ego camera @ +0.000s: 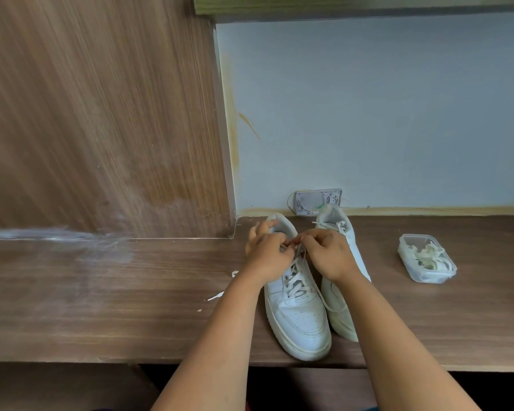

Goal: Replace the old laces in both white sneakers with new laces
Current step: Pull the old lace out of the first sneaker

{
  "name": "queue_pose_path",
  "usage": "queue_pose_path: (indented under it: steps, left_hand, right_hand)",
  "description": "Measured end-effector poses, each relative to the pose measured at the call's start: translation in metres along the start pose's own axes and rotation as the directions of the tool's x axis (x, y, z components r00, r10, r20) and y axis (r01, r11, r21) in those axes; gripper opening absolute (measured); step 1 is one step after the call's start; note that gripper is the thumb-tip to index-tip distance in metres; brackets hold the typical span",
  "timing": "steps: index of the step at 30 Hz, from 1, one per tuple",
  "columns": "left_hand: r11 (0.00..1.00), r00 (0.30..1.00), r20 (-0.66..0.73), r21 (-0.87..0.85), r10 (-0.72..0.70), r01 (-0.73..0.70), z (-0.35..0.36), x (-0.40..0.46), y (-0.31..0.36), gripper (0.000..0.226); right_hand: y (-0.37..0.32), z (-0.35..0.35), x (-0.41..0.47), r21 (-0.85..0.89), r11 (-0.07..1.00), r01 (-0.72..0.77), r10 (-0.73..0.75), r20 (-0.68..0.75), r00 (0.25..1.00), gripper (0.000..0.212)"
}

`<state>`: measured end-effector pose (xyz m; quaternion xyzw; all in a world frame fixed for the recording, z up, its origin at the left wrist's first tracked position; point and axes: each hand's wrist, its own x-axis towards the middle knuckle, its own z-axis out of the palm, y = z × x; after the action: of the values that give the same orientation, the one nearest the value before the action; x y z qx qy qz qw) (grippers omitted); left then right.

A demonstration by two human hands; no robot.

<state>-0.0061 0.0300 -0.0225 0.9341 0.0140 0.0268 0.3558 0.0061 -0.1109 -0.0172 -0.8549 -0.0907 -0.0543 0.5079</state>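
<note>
The left hand (266, 252) has its fingers curled, pinching the lace (298, 274) at the top eyelets of the left sneaker (297, 318), which stands on the wooden desk (101, 292) toe toward the person. The right hand (328, 253) pinches the same lace just beside it, above the right sneaker (339, 315) touching the first. Well apart to the right sits a clear plastic box (426, 258) holding laces.
</note>
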Motion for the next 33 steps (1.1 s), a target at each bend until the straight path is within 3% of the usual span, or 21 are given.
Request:
queue_pose_path:
  steps: [2,5,6,7,8,10,14,16,17,18,19,20,21,22,23,25,28,30,31,32,33]
  left_hand:
    - [0.850,0.978,0.083,-0.484,-0.192,0.208,-0.004,-0.005,0.013,0.031]
    - [0.276,0.925,0.218,-0.911,-0.312,0.308,-0.011,-0.009,0.019,0.016]
    - [0.313,0.924,0.178,-0.905,-0.340,0.289,-0.013,-0.010,0.020,0.015]
    - [0.472,0.936,0.085,-0.845,-0.343,0.250,-0.013,-0.007,0.018,0.023]
    - [0.771,0.955,-0.039,-0.601,-0.293,0.212,-0.013,-0.006,0.014,0.031]
    - [0.993,0.974,-0.198,-0.049,-0.113,0.105,-0.012,-0.007,0.011,0.034]
    - [0.992,0.989,-0.141,0.114,-0.033,0.050,-0.005,0.000,0.003,0.029]
    - [0.978,0.976,-0.204,-0.206,-0.082,0.039,-0.007,-0.006,0.009,0.022]
    - [0.855,0.969,-0.175,-0.515,-0.173,0.060,-0.010,-0.006,0.011,0.026]
    - [0.596,0.964,-0.095,-0.800,-0.248,0.075,-0.015,-0.007,0.015,0.031]
    - [0.312,0.951,-0.007,-0.945,-0.310,0.094,-0.020,-0.008,0.015,0.033]
    - [0.196,0.937,0.009,-0.977,-0.349,0.082,-0.025,-0.009,0.012,0.030]
    - [0.253,0.926,-0.027,-0.964,-0.378,0.075,-0.028,-0.010,0.011,0.027]
    - [0.489,0.926,-0.122,-0.869,-0.357,0.073,-0.029,-0.010,0.007,0.028]
    - [0.768,0.925,-0.239,-0.636,-0.297,0.083,-0.026,-0.007,0.000,0.030]
    - [0.985,0.952,-0.291,-0.166,-0.096,0.048,-0.018,-0.006,-0.007,0.032]
    - [0.999,0.983,-0.183,0.047,0.034,-0.025,-0.001,-0.001,-0.008,0.025]
    - [0.994,0.976,-0.219,-0.110,0.002,-0.027,0.002,-0.005,0.002,0.020]
    - [0.925,0.972,-0.212,-0.380,-0.102,0.013,-0.003,-0.006,0.008,0.019]
    - [0.741,0.968,-0.173,-0.672,-0.184,0.021,-0.013,-0.007,0.013,0.021]
    - [0.427,0.961,-0.106,-0.904,-0.256,0.014,-0.025,-0.008,0.016,0.023]
  right_hand:
    - [0.001,0.000,0.001,0.029,0.999,-0.022,0.023,-0.018,1.000,0.028]
    - [0.005,-0.002,0.004,0.091,0.992,-0.087,0.090,-0.027,0.996,0.031]
    - [0.004,-0.002,0.004,0.131,0.986,-0.102,0.104,-0.007,0.995,0.033]
    - [0.004,-0.002,0.003,0.149,0.983,-0.102,0.101,0.014,0.995,0.033]
    - [0.003,-0.001,0.003,0.139,0.987,-0.086,0.083,0.030,0.996,0.033]
    - [0.003,0.000,0.002,0.082,0.996,-0.046,0.043,0.032,0.999,0.031]
    - [0.003,0.001,0.000,0.095,0.995,-0.020,0.018,0.026,1.000,0.031]
    - [0.004,0.000,0.000,0.078,0.997,-0.014,0.013,0.017,1.000,0.031]
    - [0.004,0.000,0.000,0.082,0.996,-0.022,0.021,0.011,1.000,0.032]
    - [0.005,0.001,0.000,0.090,0.995,-0.030,0.029,0.012,0.999,0.033]
    - [0.006,0.001,0.000,0.092,0.995,-0.033,0.031,0.017,0.999,0.032]
    - [0.006,0.001,-0.001,0.083,0.996,-0.026,0.024,0.024,0.999,0.032]
    - [0.007,0.001,-0.001,0.066,0.998,-0.018,0.015,0.036,0.999,0.032]
    - [0.007,0.001,-0.002,0.053,0.999,-0.007,0.005,0.046,0.999,0.032]
    - [0.007,0.001,-0.002,0.049,0.999,0.003,-0.005,0.051,0.999,0.031]
    - [0.008,0.000,-0.003,0.047,0.999,0.027,-0.029,0.048,0.998,0.032]
    - [0.008,-0.001,-0.003,0.052,0.998,0.046,-0.050,0.073,0.996,0.034]
    - [0.009,-0.001,-0.003,0.047,0.998,0.048,-0.052,0.081,0.995,0.032]
    - [0.009,-0.002,-0.003,0.039,0.998,0.048,-0.051,0.077,0.996,0.031]
    - [0.010,-0.002,-0.002,0.031,0.999,0.043,-0.045,0.074,0.996,0.031]
    - [0.011,-0.002,-0.001,0.024,0.999,0.036,-0.037,0.072,0.997,0.031]
